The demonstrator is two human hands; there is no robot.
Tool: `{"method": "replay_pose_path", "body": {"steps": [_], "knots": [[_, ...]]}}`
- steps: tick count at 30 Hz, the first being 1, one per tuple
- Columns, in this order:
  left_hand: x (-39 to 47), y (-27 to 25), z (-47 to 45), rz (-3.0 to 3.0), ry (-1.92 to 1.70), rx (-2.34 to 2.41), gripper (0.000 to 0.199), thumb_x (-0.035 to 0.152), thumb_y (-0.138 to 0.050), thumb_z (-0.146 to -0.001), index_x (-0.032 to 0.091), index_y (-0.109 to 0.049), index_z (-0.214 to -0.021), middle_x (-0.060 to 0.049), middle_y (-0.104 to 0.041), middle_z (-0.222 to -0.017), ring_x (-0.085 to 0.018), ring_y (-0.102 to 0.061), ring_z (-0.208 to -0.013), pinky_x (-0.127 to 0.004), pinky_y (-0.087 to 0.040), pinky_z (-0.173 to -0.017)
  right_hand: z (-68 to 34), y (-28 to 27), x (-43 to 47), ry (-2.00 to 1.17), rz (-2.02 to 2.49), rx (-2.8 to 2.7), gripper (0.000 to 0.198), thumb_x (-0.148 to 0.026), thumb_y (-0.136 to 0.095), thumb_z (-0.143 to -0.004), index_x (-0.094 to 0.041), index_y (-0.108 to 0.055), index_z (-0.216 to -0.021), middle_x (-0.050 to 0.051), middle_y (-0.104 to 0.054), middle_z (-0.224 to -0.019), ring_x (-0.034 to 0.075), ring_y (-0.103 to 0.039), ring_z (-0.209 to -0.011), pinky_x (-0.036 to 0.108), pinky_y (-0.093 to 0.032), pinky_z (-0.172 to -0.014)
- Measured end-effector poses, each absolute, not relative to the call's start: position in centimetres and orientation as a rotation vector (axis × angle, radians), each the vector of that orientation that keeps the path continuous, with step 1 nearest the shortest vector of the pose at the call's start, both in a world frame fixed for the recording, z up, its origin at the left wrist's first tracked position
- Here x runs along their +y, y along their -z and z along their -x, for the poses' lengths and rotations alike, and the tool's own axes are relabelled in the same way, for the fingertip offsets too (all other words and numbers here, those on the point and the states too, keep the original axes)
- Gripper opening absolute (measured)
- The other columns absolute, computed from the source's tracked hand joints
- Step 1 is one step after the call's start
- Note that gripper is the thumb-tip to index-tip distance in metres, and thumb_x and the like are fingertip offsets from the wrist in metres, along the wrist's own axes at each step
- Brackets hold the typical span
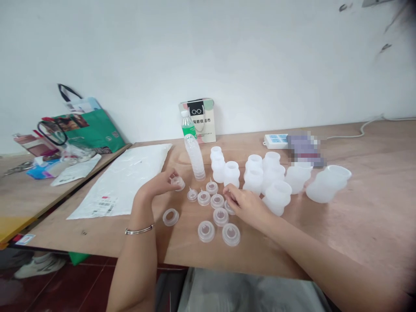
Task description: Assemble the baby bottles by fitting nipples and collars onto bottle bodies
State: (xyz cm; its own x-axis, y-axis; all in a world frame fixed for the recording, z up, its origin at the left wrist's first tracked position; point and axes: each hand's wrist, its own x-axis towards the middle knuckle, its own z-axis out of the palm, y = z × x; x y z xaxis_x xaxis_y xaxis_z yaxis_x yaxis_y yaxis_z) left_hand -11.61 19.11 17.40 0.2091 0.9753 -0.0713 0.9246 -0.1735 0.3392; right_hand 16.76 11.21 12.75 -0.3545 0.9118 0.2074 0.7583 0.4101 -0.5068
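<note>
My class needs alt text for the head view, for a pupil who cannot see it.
The left hand has its fingers at a clear plastic piece, and the right hand is at a cluster of clear plastic caps on a wooden table. White, wavy-sided containers are grouped behind and to the right; a green-labelled bottle stands before a paper bag.

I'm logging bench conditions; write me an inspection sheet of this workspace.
Surface: brown table, things spread across its middle.
Job's things: clear round pieces, some with pointed tips; frosted containers behind and right.
Clutter: bottle, paper bag, white mailer, power strip; green bag far left.
Hands: left hand at one piece; right hand partly covers another; grips unclear.
Cables: white cable, back right.
Surroundings: pale wall behind; shoe lower left, below table height.
</note>
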Motion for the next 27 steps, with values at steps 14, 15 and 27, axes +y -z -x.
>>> {"method": "replay_pose_path", "body": {"steps": [14,15,27], "knots": [[19.4,-17.2,11.1,-2.198,-0.230,1.842,0.039,0.036,-0.056,-0.065,0.019,-0.055,-0.100,-0.003,-0.062,-0.083,-0.021,-0.059,-0.076,-0.029,-0.043,-0.066,-16.8,-12.3,11.4,-0.475,1.389,-2.204,0.011,-0.021,-0.040,-0.090,-0.022,-0.049,-0.097,-0.003,-0.060,-0.067,0.014,-0.056,-0.060,0.023,-0.025,-0.051],[19.4,-17.1,11.1,-2.196,-0.226,1.833,0.041,0.035,-0.055,-0.065,0.019,-0.055,-0.102,-0.003,-0.062,-0.085,-0.022,-0.059,-0.077,-0.030,-0.043,-0.067,-16.8,-12.3,11.4,-0.476,1.388,-2.202,0.011,-0.021,-0.041,-0.090,-0.022,-0.049,-0.097,-0.003,-0.060,-0.067,0.014,-0.056,-0.060,0.023,-0.025,-0.051],[20.7,-15.3,11.0,-2.202,-0.170,1.628,0.054,0.050,-0.043,-0.081,0.017,-0.054,-0.122,-0.011,-0.057,-0.129,-0.028,-0.054,-0.116,-0.039,-0.040,-0.100,-16.8,-12.5,11.3,-0.489,1.378,-2.206,0.013,-0.020,-0.041,-0.090,-0.021,-0.051,-0.099,-0.002,-0.060,-0.067,0.015,-0.057,-0.061,0.023,-0.027,-0.052]]}}
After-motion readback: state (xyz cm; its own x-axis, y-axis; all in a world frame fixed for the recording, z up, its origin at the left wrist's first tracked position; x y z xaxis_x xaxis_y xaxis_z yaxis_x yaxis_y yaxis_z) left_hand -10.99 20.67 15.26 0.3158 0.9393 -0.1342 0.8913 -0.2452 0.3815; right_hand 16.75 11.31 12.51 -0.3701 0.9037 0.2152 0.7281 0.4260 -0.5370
